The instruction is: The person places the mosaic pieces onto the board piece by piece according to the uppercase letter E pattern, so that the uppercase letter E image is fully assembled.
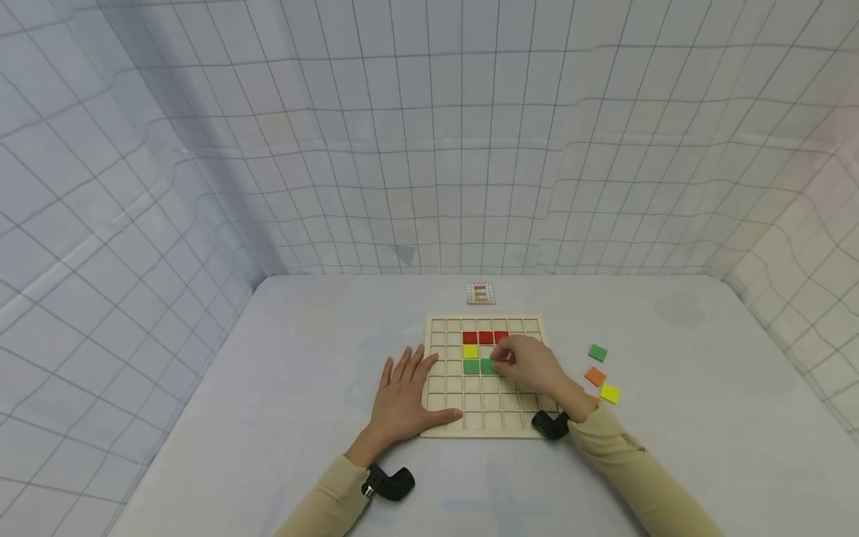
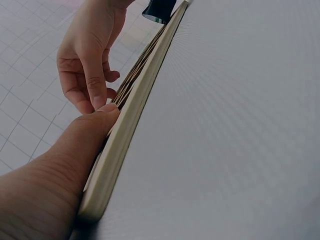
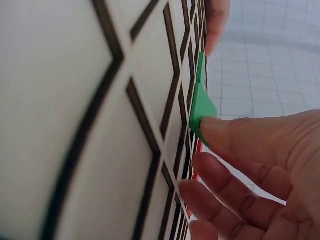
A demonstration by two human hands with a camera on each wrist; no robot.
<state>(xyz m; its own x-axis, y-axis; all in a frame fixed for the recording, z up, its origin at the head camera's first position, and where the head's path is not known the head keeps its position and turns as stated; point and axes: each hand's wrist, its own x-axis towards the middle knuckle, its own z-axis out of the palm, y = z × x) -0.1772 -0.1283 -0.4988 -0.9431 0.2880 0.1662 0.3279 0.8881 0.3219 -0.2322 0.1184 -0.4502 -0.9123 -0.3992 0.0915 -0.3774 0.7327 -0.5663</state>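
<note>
A pale wooden grid board point(image 1: 446, 403) lies on the table. In its cells are red tiles point(image 1: 486, 338) in a row, a yellow tile point(image 1: 470, 351) and a green tile point(image 1: 471, 367). My right hand point(image 1: 532, 364) pinches a second green tile point(image 3: 204, 107) just right of the first; its thumb lies on the tile, which looks slightly tilted in the right wrist view. The fingertip on its far side is hidden. My left hand point(image 1: 400, 403) rests with fingers spread on the board's left side, its thumb over the near left corner area.
A small pattern card point(image 1: 480, 293) lies behind the board. To the right are a loose green tile point(image 1: 598, 353), an orange tile point(image 1: 595, 376) and a yellow tile point(image 1: 610, 393); another orange tile is partly hidden by the right wrist. Grid-patterned cloth point(image 1: 429, 186) hangs around the table.
</note>
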